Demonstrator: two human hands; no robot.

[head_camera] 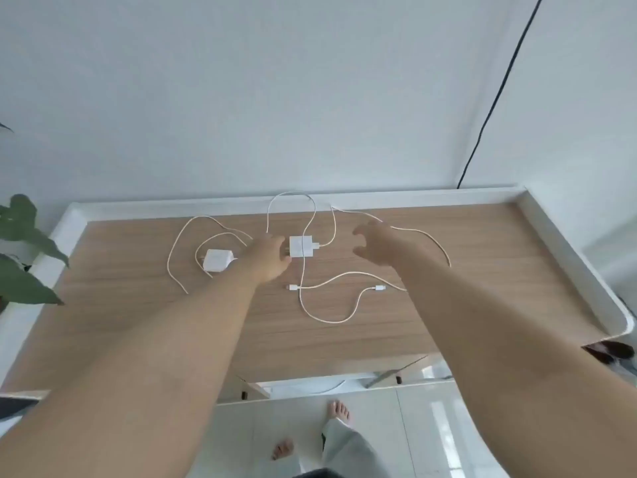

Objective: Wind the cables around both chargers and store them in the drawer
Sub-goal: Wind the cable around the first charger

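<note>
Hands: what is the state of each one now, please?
Left hand: touching the square charger; grip cannot be told.
Right hand: open, holding nothing.

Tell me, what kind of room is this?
Probably a room at home: a wooden desk against a plain wall, a leafy plant beside it, phone chargers on top, and bare feet on the tiled floor.
</note>
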